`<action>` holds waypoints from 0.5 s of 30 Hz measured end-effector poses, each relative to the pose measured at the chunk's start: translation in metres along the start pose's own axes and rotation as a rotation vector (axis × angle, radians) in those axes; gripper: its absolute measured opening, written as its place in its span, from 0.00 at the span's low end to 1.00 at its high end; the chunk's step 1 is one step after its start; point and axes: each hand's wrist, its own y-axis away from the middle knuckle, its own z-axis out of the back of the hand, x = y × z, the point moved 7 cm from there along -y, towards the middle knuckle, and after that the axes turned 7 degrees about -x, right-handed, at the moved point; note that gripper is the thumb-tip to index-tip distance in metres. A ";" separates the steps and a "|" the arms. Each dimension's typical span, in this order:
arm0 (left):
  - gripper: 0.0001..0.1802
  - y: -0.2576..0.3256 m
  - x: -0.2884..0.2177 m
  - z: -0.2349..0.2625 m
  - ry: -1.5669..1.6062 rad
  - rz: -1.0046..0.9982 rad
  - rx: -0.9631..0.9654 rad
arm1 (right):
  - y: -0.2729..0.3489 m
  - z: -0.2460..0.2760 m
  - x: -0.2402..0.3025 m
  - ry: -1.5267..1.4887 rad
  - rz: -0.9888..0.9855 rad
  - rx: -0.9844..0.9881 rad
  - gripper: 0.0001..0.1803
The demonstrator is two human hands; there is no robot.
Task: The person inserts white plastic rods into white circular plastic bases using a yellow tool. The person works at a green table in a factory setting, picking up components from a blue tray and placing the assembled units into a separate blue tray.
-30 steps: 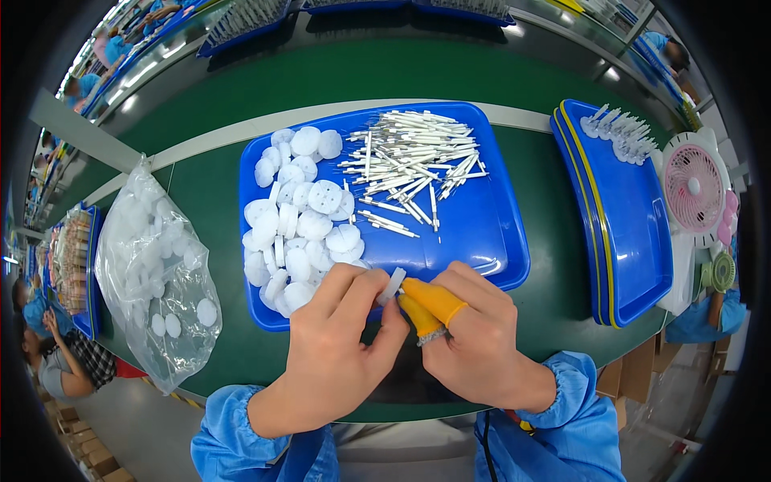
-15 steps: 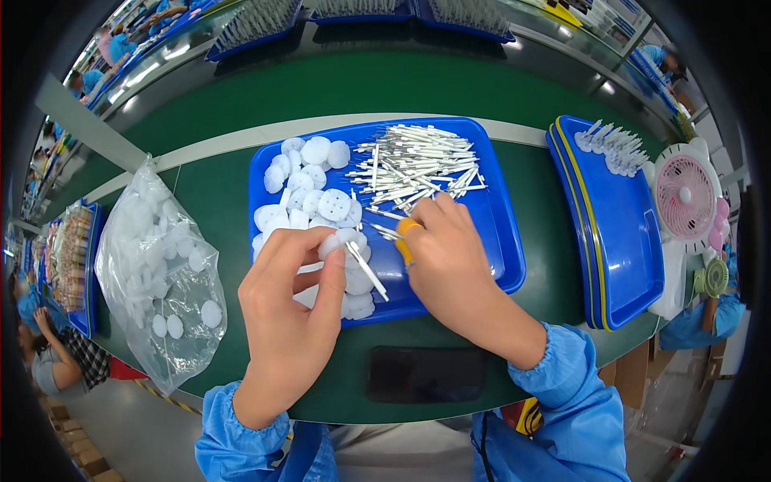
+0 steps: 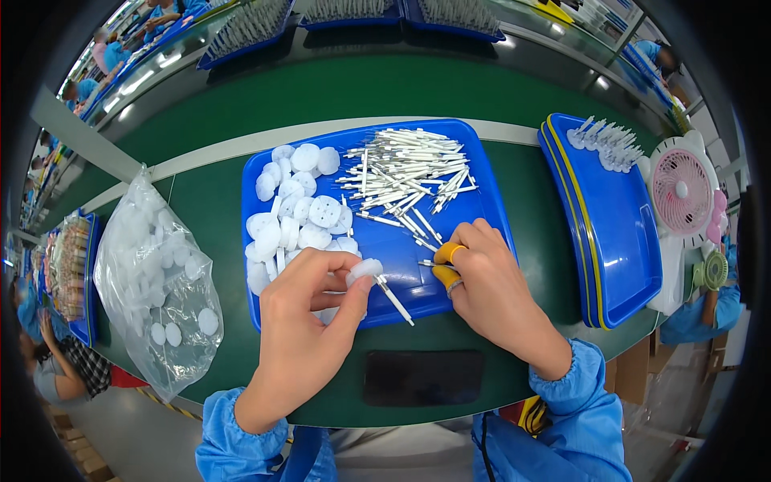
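Holding one disc-and-stick piece (image 3: 377, 281), left hand (image 3: 309, 309); right hand (image 3: 490, 277) pinches one stick (image 3: 427, 263).

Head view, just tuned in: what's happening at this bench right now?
A person in blue sleeves works over a blue tray on a green table. The left hand pinches a white disc with a thin white stick fitted in it. The right hand, with yellow finger covers, touches a loose stick at the edge of the stick pile. Loose white discs fill the tray's left side; a clear bag of discs sits further left.
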 end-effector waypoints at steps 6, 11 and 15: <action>0.09 0.003 0.007 -0.003 0.084 0.062 0.019 | 0.004 0.026 0.025 -0.339 -0.065 0.012 0.14; 0.07 0.006 0.002 -0.011 0.122 0.081 0.154 | 0.007 0.030 0.048 -0.396 0.149 -0.038 0.23; 0.07 0.006 0.004 -0.010 0.145 0.095 0.131 | 0.009 0.028 0.049 -0.347 0.218 -0.052 0.20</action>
